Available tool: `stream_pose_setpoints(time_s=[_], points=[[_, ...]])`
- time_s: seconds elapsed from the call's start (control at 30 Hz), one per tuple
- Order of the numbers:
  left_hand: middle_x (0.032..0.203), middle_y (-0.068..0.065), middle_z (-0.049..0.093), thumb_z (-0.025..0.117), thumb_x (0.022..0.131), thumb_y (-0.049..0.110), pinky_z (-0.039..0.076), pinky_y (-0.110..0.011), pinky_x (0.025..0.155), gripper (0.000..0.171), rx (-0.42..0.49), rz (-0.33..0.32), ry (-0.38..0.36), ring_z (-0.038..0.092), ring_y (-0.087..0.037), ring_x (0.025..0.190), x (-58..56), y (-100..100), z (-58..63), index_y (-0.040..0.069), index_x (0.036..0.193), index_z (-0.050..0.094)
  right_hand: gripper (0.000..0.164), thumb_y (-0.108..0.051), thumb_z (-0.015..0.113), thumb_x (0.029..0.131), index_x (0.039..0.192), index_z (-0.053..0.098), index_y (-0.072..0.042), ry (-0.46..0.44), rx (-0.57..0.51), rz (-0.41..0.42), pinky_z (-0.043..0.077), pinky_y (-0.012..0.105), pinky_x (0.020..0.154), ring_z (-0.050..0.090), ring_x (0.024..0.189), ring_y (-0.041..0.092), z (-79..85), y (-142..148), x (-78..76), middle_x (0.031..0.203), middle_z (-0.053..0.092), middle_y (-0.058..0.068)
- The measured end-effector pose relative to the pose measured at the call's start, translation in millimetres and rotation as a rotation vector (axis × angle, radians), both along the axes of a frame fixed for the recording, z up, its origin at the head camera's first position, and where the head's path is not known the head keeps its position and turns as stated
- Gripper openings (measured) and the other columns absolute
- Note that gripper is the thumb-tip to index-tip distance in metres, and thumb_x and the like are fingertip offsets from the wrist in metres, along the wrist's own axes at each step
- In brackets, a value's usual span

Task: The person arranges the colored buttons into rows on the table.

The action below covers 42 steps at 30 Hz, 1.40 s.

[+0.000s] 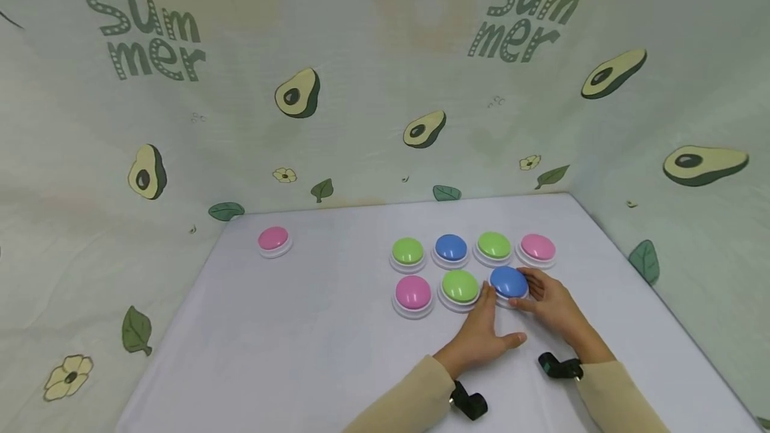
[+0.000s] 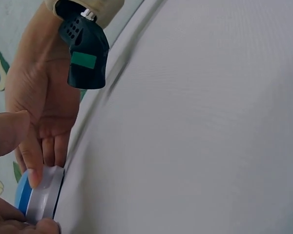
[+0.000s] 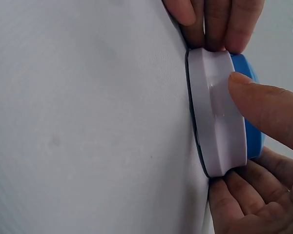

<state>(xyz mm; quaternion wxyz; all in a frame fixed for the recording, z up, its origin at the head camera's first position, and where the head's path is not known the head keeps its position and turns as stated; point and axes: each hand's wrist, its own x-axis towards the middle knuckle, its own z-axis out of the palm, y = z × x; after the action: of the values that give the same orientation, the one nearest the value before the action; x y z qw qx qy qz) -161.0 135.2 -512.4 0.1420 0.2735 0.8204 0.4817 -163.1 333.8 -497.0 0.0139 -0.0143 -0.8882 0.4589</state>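
A blue dome push button [image 1: 508,282] on a round white base sits flat on the table at the right end of the front row. My right hand [image 1: 556,306] holds its base from the right, thumb at the near side and fingers curled round the far side. Extended fingertips of my left hand [image 1: 481,336] touch the button's left side, with that thumb spread away from it. In the right wrist view, the white base of the blue button [image 3: 217,112] lies between both hands' fingers. Left of it stand a green button [image 1: 460,286] and a pink button [image 1: 412,293].
Behind is a row with a green button [image 1: 408,251], a blue button [image 1: 451,248], another green button [image 1: 494,245] and a pink button [image 1: 538,247]. A lone pink button [image 1: 273,238] stands at the back left of the white table [image 1: 289,339]. A printed cloth [image 1: 361,52] hangs behind.
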Motion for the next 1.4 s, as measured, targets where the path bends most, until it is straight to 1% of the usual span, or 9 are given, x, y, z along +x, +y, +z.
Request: stream_pose_setpoints(time_s=[0.53,0.7,0.73,0.8,0.87,0.93,1.13,1.27,1.4], points=[[0.172,-0.019,0.021,0.079,0.094,0.037,0.025,-0.031,0.126,0.095,-0.007,0.006,0.044,0.025,-0.025,0.157,1.1,-8,-1.7,-0.002,0.164,0.028,0.079,-0.013,0.082,0.092,0.153,0.038,0.012,0.032,-0.006,0.006,0.035,0.057,0.115,0.038,0.144,0.056,-7.0,-3,5.9,0.155,0.040,0.040],[0.172,-0.019,0.021,0.079,0.094,0.037,0.024,-0.030,0.126,0.095,0.002,-0.002,0.032,0.025,-0.024,0.158,1.7,-12,-0.3,-0.002,0.164,0.027,0.079,-0.012,0.082,0.092,0.153,0.038,0.012,0.041,-0.020,0.012,0.039,0.024,0.115,0.037,0.146,0.055,-6.2,-7,7.4,0.156,0.039,0.039],[0.172,-0.018,0.021,0.078,0.094,0.036,0.024,-0.030,0.126,0.095,0.010,-0.004,0.018,0.025,-0.023,0.158,1.7,-13,0.4,-0.002,0.164,0.026,0.079,-0.012,0.082,0.092,0.153,0.038,0.012,0.040,-0.019,0.016,0.038,0.022,0.115,0.037,0.146,0.055,-5.8,-7,7.4,0.156,0.039,0.039],[0.172,-0.015,0.023,0.078,0.095,0.034,0.028,-0.028,0.125,0.093,0.047,-0.009,-0.047,0.027,-0.020,0.156,2.5,-18,1.2,0.000,0.165,0.027,0.081,-0.013,0.082,0.092,0.154,0.036,0.013,0.024,-0.012,0.022,0.039,0.026,0.116,0.036,0.146,0.056,-3.9,-7,7.5,0.156,0.037,0.040],[0.172,-0.010,0.026,0.077,0.097,0.034,0.032,-0.026,0.122,0.090,0.080,-0.016,-0.122,0.033,-0.016,0.153,3.8,-24,1.9,0.003,0.165,0.028,0.085,-0.015,0.083,0.092,0.155,0.034,0.014,0.001,-0.002,0.022,0.038,0.042,0.118,0.035,0.146,0.057,-1.0,-8,7.9,0.157,0.035,0.041],[0.171,-0.006,0.030,0.076,0.098,0.034,0.037,-0.024,0.119,0.086,0.099,-0.032,-0.181,0.041,-0.013,0.148,5.9,-34,2.0,0.005,0.165,0.031,0.090,-0.019,0.083,0.092,0.156,0.029,0.016,-0.033,0.014,0.010,0.033,0.056,0.117,0.033,0.146,0.057,2.7,-9,8.5,0.158,0.031,0.042],[0.161,0.001,0.048,0.073,0.100,0.033,0.043,-0.022,0.114,0.070,0.114,-0.098,-0.305,0.053,-0.011,0.139,16.3,-87,4.9,0.010,0.160,0.045,0.102,-0.034,0.082,0.093,0.159,0.022,0.015,-0.067,0.114,-0.072,0.034,0.063,0.117,0.030,0.146,0.059,19.4,-21,11.4,0.161,0.025,0.041],[0.150,-0.005,0.061,0.071,0.101,0.025,0.048,-0.023,0.109,0.056,0.193,-0.072,-0.334,0.058,-0.018,0.136,18.6,-132,10.0,0.003,0.150,0.055,0.100,-0.035,0.081,0.094,0.160,0.023,0.011,-0.023,0.132,-0.099,0.036,0.064,0.116,0.032,0.146,0.058,37.7,-41,10.6,0.162,0.026,0.038],[0.144,-0.016,0.063,0.067,0.104,0.019,0.052,-0.028,0.106,0.050,0.270,-0.005,-0.286,0.062,-0.028,0.132,8.7,-178,14.9,-0.004,0.146,0.056,0.090,-0.030,0.081,0.095,0.159,0.031,0.008,0.026,0.078,-0.073,0.038,0.060,0.117,0.035,0.148,0.052,52.2,-74,7.1,0.163,0.033,0.033]])
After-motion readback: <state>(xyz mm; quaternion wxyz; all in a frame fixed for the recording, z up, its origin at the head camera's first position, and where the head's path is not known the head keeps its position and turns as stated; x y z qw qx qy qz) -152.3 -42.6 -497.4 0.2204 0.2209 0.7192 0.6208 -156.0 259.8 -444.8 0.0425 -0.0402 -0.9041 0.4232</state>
